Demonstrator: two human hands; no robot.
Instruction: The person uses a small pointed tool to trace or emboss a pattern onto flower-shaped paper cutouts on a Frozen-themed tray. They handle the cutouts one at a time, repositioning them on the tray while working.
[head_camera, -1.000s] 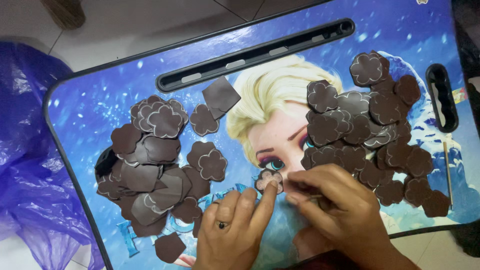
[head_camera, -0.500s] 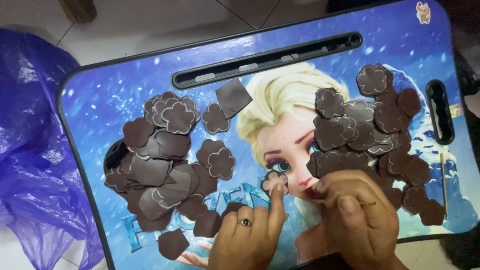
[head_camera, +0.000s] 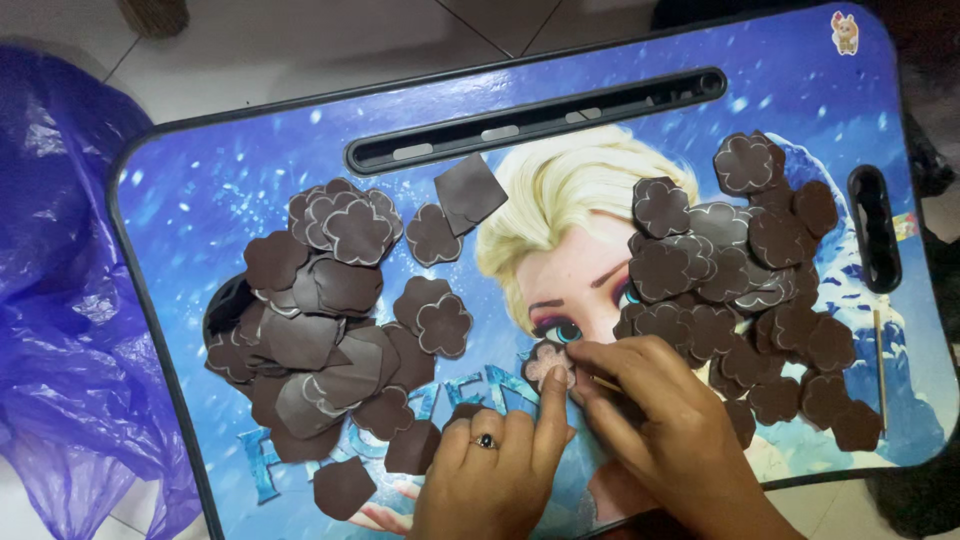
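Head view: hands (head_camera: 590, 440) apparently on flower cutout (head_camera: 549, 364).

Both wrists are cut off by the bottom edge below the lap table (head_camera: 250, 190). The right hand (head_camera: 665, 425) hides most of a thin stick (head_camera: 606, 383) and part of the flower piece (head_camera: 550, 365). The purple bag (head_camera: 60, 300), left of the table, runs off frame.

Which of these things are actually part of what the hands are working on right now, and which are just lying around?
In use:
- flower-shaped brown piece, under the left hand forefinger
- thin stick, in the right hand
- right pile of brown flower pieces
- left pile of brown pieces
- lap table

Lying about:
- purple plastic bag
- second stick at the table's right edge
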